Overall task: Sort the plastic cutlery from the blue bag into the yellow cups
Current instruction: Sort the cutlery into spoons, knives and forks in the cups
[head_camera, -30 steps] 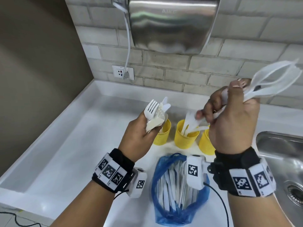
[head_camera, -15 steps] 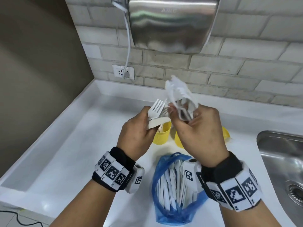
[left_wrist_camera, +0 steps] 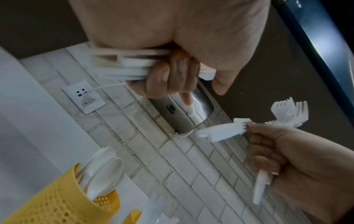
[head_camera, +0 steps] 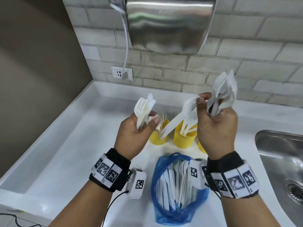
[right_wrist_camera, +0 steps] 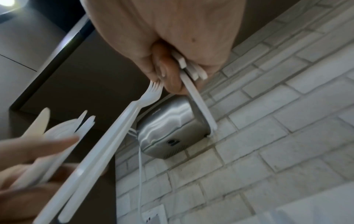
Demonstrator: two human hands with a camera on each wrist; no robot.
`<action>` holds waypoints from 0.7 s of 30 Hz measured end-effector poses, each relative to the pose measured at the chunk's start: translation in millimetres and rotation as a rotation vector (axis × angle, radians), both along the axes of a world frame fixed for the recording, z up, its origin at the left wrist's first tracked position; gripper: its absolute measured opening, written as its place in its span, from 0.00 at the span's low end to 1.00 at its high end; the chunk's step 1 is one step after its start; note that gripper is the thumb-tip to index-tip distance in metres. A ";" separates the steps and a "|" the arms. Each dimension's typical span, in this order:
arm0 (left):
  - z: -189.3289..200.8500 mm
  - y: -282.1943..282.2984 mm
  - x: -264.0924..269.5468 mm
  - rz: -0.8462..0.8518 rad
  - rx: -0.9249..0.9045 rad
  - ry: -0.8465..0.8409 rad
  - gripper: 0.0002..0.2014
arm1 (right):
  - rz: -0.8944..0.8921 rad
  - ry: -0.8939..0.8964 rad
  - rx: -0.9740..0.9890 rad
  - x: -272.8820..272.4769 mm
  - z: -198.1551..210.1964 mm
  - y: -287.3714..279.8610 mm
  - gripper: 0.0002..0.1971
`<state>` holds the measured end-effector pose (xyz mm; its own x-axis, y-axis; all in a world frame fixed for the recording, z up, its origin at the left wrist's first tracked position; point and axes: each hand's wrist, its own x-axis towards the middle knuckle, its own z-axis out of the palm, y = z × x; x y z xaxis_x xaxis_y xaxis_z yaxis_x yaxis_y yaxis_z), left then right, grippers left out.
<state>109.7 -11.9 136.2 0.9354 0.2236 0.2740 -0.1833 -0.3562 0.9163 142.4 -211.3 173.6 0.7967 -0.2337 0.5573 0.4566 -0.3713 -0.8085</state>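
Note:
My left hand (head_camera: 147, 118) is raised over the counter and grips a small bundle of white cutlery (head_camera: 144, 108), a fork and knives pointing up. My right hand (head_camera: 203, 102) clutches a larger bundle of forks (head_camera: 223, 95) and pinches two more forks (head_camera: 183, 115) by their tines, their handles slanting down-left above the cups. Three yellow cups stand behind the hands: the left one (head_camera: 158, 136) holds spoons, the middle one (head_camera: 185, 138) holds cutlery, and the right one (head_camera: 201, 147) is mostly hidden. The open blue bag (head_camera: 178, 202) lies nearer me, with several pieces inside.
A steel sink (head_camera: 282, 161) is sunk into the white counter (head_camera: 65, 161) at the right. On the brick wall behind hang a metal hand dryer (head_camera: 168, 23) and a socket (head_camera: 122, 73) with its cable plugged in. A dark wall closes the left side.
Half a second ago my hands met above the cups. My right hand has since drawn away to the right, pinching two forks by the tines. The left hand barely moved.

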 end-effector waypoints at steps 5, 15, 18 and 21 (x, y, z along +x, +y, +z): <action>-2.1 -14.4 -6.3 -0.124 0.013 0.066 0.05 | 0.112 0.123 0.146 -5.9 -7.7 22.2 0.11; 14.6 -20.3 -13.7 -0.409 -0.199 0.108 0.09 | 0.552 0.518 0.436 -12.9 -20.7 34.9 0.16; 12.8 -18.4 -11.8 -0.314 -0.126 0.137 0.07 | 0.349 0.464 0.446 -2.7 -15.0 33.1 0.20; 4.1 -10.6 -6.7 -0.124 0.137 0.071 0.07 | 0.140 0.361 0.427 8.7 -7.1 22.2 0.22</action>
<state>102.9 -22.5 140.3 0.9716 0.0702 0.2260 -0.1700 -0.4573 0.8729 151.1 -189.1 166.5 0.9585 -0.2571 0.1233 0.1448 0.0663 -0.9872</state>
